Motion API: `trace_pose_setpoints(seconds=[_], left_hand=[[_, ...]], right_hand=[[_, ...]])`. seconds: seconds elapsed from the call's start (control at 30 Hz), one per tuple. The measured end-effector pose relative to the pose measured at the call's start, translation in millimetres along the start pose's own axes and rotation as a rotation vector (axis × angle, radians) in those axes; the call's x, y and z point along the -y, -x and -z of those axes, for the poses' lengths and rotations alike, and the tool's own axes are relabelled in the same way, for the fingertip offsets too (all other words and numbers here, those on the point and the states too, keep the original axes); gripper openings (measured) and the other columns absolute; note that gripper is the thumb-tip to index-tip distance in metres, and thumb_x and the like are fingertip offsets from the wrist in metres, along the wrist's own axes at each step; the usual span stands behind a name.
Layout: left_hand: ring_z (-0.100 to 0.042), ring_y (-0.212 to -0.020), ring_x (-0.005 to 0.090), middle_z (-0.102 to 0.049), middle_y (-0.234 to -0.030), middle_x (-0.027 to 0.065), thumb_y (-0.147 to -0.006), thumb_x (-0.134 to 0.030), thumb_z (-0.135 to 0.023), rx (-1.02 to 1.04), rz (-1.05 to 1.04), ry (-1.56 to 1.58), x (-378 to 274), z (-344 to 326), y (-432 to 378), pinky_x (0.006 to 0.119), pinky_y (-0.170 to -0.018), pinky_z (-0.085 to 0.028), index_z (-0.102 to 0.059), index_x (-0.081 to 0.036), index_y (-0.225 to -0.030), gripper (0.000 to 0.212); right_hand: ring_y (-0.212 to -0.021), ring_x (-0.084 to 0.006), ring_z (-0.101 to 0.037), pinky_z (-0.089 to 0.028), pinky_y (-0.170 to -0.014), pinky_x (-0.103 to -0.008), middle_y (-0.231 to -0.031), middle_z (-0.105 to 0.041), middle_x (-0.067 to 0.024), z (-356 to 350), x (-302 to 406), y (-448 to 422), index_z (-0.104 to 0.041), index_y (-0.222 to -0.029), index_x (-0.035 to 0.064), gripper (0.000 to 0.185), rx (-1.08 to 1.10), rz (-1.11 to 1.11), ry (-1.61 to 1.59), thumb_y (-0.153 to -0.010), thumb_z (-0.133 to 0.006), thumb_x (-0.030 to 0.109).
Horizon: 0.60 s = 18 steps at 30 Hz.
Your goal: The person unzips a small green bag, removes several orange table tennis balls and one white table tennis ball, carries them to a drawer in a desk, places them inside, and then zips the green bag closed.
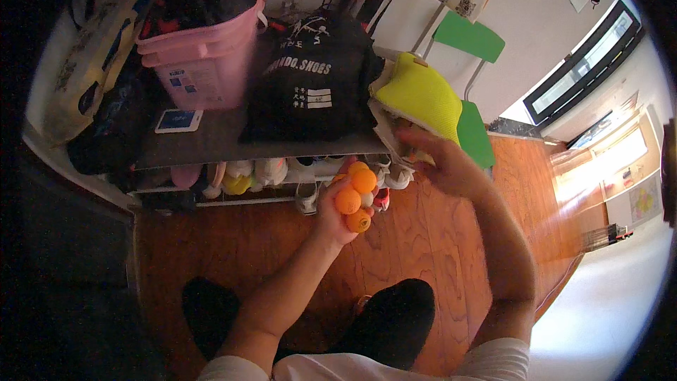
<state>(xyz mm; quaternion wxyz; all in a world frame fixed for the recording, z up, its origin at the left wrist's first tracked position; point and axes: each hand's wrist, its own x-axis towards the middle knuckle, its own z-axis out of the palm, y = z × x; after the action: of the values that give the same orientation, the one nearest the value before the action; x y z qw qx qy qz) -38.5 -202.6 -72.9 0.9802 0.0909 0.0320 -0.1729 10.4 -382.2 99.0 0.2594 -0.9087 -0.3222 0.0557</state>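
My left hand (332, 214) is closed around a cluster of orange table tennis balls (348, 200), with one white ball (367, 200) among them. It is in front of the shoe rack's edge. Blurred by motion, my right hand (449, 166) is at the right end of the rack, its fingers apart and no held thing visible. Its fingertips lie beside a tan box or bag (389, 135), whose inside is mostly hidden from me. A bright yellow mesh cushion or bag (420, 92) rests on top, just beyond the fingers.
On the dark rack top (222, 152) are a black drawstring shoe bag (312, 74), a pink bucket (206, 63) holding dark items, and a white device with a screen (179, 121). Shoes (270, 171) fill the shelves below. A green chair (473, 135) stands right, on wooden flooring (402, 243).
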Motion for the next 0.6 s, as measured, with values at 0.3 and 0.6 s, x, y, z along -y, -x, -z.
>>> trace_pose_setpoints(seconds=[0.3,0.6], left_hand=[[-0.064,-0.092,0.0254,-0.062,-0.111,0.0135,-0.089,-0.031,-0.058,0.035,-0.057,-0.026,-14,-2,13,0.035,-0.058,-0.057,-0.049,-0.018,-0.133,0.047],[-0.063,-0.089,0.0256,-0.060,-0.110,0.0113,-0.087,-0.030,-0.058,0.044,-0.048,-0.040,-16,0,23,0.036,-0.059,-0.055,-0.046,-0.022,-0.135,0.050]], right_hand=[[-0.114,-0.0396,-0.051,-0.043,-0.093,-0.0525,-0.132,-0.050,-0.0169,-54,-32,26,-0.059,-0.124,0.0186,0.061,-0.753,-0.009,0.640,-0.067,-0.077,0.007],[-0.100,-0.0339,-0.056,-0.050,-0.081,-0.0424,-0.111,-0.057,-0.0107,-80,-63,-9,-0.063,-0.113,0.0152,0.046,-0.777,-0.083,0.818,-0.067,-0.070,0.013]])
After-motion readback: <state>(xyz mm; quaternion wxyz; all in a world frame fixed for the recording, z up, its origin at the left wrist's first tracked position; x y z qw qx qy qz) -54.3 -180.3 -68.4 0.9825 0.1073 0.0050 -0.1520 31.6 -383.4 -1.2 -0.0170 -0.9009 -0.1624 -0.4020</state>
